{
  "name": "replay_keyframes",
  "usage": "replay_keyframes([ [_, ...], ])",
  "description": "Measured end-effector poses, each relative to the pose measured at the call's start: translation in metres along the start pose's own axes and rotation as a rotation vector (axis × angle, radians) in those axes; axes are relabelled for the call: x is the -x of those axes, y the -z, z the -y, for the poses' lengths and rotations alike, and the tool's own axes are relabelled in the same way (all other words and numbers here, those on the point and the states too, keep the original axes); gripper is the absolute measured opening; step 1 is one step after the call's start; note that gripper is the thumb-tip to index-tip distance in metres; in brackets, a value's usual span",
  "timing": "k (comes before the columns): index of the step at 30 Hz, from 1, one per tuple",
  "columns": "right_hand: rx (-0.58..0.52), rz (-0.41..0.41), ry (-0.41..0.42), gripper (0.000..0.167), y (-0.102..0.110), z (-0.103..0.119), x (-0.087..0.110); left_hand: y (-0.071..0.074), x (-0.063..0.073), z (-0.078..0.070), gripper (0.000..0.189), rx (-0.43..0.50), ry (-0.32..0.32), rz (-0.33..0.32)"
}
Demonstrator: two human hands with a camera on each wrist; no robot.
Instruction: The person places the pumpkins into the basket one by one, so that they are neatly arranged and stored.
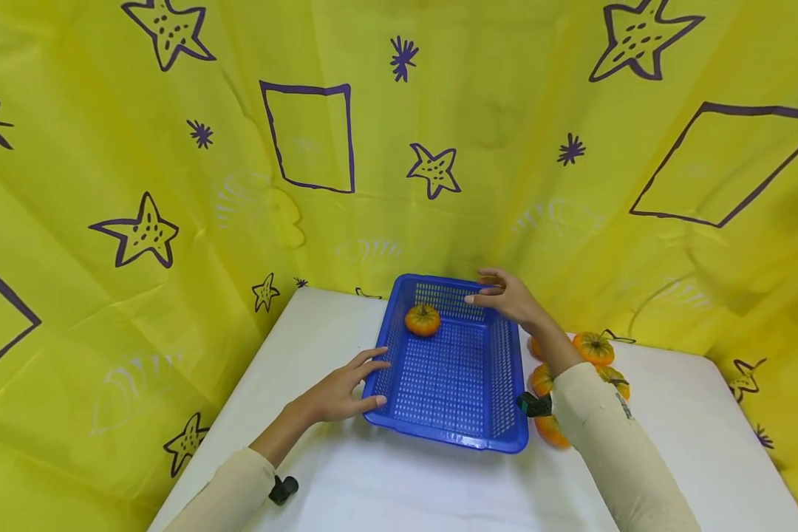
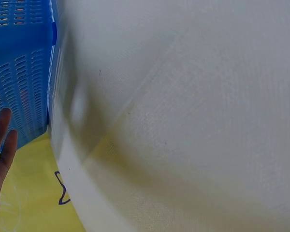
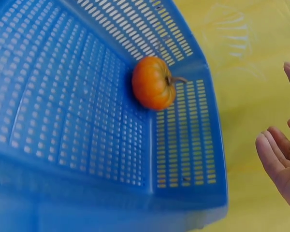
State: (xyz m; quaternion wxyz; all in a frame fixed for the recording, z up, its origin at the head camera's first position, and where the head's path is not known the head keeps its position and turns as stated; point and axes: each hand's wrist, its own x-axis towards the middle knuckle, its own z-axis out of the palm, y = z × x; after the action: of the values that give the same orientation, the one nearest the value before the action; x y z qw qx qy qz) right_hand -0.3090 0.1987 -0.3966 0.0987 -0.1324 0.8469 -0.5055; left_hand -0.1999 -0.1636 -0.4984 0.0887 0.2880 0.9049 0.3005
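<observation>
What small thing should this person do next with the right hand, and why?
Probably reach the right hand toward the loose pumpkins beside the basket: that hand looks empty, and only one pumpkin sits inside while several lie outside.

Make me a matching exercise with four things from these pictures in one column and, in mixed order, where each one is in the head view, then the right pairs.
Things:
1. Single pumpkin
2. Cluster of pumpkins
3. Left hand
4. Right hand

Places:
A. By the far right corner of the blue basket
B. Inside the basket, toward its far left corner
C. On the white table, to the right of the basket
D. At the basket's left side

Pairs: 1-B, 2-C, 3-D, 4-A.
</observation>
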Motion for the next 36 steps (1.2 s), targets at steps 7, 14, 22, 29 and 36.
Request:
replay_keyframes([
  [7,0.046,0.010,0.019,0.077,0.010,-0.012,0.020,0.000,0.001,0.000,0.068,0.002,0.004,-0.003],
  [14,0.079,-0.005,0.048,0.074,0.020,-0.018,0.037,0.001,0.002,0.000,0.068,0.009,0.003,0.001],
  [22,0.095,-0.012,0.067,0.068,0.026,-0.023,0.061,-0.001,0.000,0.001,0.068,0.014,-0.004,-0.003],
  [29,0.123,-0.033,0.064,0.066,0.029,-0.034,0.084,-0.002,-0.001,0.002,0.067,-0.011,-0.023,-0.011],
  [36,0.133,-0.042,0.053,0.062,0.029,-0.049,0.112,-0.001,-0.001,0.002,0.067,-0.016,-0.019,-0.012],
])
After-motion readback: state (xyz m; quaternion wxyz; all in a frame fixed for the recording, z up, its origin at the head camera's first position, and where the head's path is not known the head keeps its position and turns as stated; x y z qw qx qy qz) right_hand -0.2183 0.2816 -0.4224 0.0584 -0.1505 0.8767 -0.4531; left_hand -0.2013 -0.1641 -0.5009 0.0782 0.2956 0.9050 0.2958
